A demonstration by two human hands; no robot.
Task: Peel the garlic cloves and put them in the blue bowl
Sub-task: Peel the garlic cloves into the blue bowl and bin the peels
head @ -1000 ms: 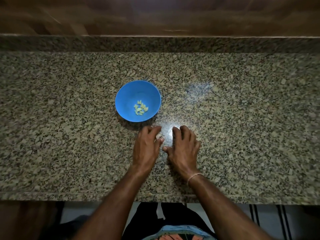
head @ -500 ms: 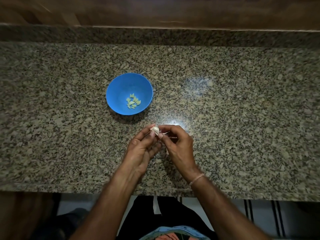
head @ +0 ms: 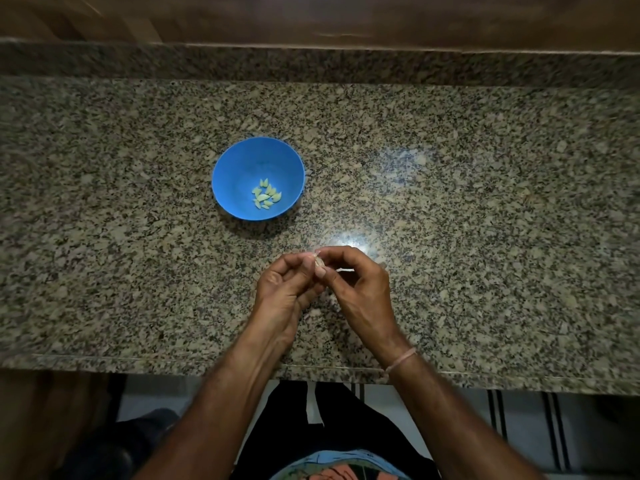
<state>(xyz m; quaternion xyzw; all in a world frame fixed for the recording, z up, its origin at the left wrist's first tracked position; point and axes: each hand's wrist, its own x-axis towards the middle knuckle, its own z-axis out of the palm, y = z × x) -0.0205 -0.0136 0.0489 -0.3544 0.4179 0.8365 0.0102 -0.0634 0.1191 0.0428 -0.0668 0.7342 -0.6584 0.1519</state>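
My left grip (head: 287, 289) pinches the garlic clove (head: 318, 262) above the bench (head: 485, 202), steadying it so my right grip (head: 360, 289), nipping its skin, can strip it. The blue bowl (head: 242, 168) sits close ahead, handy for dropping it among the peeled cloves (head: 266, 197).

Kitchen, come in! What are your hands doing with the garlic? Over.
Left hand and right hand both pinch one garlic clove over the counter. Blue bowl beyond holds peeled cloves. Nothing between hands and bowl.
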